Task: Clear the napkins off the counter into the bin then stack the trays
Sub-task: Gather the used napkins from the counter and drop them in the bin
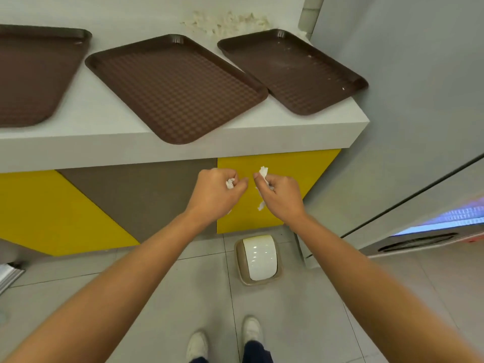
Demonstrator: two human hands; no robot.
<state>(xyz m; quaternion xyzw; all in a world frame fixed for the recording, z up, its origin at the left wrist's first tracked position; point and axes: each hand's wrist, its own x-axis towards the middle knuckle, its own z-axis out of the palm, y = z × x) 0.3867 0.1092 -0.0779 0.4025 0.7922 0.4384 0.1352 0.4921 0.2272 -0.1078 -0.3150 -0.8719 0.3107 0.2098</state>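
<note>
Forearms (125, 279) are stretching out over the floor (301, 323), with the bin (259, 260) standing below and between them. The left grip (217, 192) is curling round a crumpled napkin (230, 183); the right grip (281, 196) is pinching a second napkin (263, 172). Both are hovering before the cabinet (288, 163) front, below the tabletop (104, 127), where the left tray (34, 74), middle tray (175, 87) and right tray (293, 72) are lying unstacked, side by side.
</note>
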